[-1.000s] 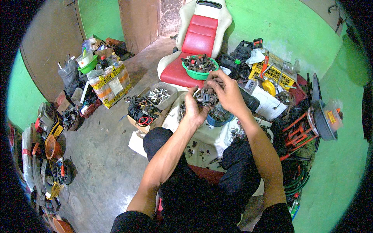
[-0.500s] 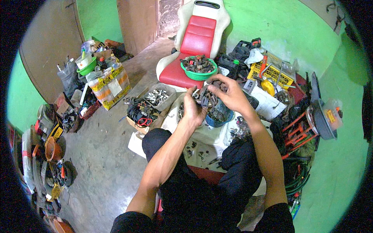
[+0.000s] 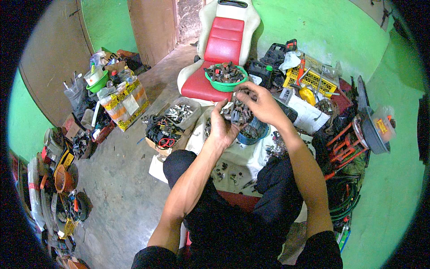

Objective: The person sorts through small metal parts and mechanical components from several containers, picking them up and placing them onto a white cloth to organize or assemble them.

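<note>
In front of me, above a pale-covered surface, my left hand (image 3: 222, 129) is closed round a dark grey metal part (image 3: 242, 113) with small rounded pieces on it; its exact kind is unclear. From the right, my right hand (image 3: 262, 104) reaches over the part's upper end, fingers bent and pinched; whatever they grip is hidden. Just below the hands stands a blue basin (image 3: 265, 134) of small dark parts. Beyond them, a green basin (image 3: 227, 86) heaped with dark and rusty pieces rests on a red and white car seat (image 3: 222, 42).
To the left are a grey tub of silver cylinders (image 3: 181, 112) and a cardboard box with black wires and a red cable (image 3: 164, 133). A yellow crate (image 3: 313, 80) stands at the right by the green wall. Small loose parts (image 3: 228, 175) lie before my knees.
The dark metal part has turned, so its rounded pieces show more plainly. My right hand has shifted slightly left and down over it. The view has tilted a little.
</note>
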Demonstrator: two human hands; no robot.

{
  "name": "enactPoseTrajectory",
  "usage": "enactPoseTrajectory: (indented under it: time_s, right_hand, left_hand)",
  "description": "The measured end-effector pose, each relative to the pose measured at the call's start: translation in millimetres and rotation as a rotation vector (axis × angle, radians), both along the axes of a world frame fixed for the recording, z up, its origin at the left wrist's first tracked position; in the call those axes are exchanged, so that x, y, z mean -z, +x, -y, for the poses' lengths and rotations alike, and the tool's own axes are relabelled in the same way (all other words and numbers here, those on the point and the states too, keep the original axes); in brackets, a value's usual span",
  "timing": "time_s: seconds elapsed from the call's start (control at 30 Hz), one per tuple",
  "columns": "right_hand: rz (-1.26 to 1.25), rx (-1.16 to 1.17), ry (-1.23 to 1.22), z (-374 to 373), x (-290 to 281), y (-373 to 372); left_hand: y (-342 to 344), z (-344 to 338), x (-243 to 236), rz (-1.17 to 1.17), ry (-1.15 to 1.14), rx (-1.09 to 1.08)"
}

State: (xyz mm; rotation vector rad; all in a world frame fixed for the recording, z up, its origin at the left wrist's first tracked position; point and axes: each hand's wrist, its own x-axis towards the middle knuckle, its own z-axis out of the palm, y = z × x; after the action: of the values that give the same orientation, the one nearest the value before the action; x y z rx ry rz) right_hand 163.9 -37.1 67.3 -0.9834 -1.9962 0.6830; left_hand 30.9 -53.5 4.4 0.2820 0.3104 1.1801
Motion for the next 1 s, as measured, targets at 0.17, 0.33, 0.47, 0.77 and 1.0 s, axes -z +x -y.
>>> enactPoseTrajectory:
  time_s: [0.17,0.33,0.47,0.77,1.0]
  right_hand:
    - [0.122,0.251,-0.165,-14,14,16]
    - [-0.405,-0.047,-1.051,6,34,-15]
    - [-0.618,-0.046,-1.006,2,38,-25]
    - [-0.926,-0.031,-0.840,3,43,-37]
    - [-0.739,0.258,-0.426,-32,82,-41]
  left_hand:
    - [-3,-11,10,0.150,0.060,-0.098]
    - [0,-20,14,0.128,0.090,-0.353]
    - [-2,-17,9,-0.337,0.271,-0.508]
    - [5,-14,-7,-0.158,0.395,-0.526]
    - [15,-6,-5,-0.025,0.121,-0.358]
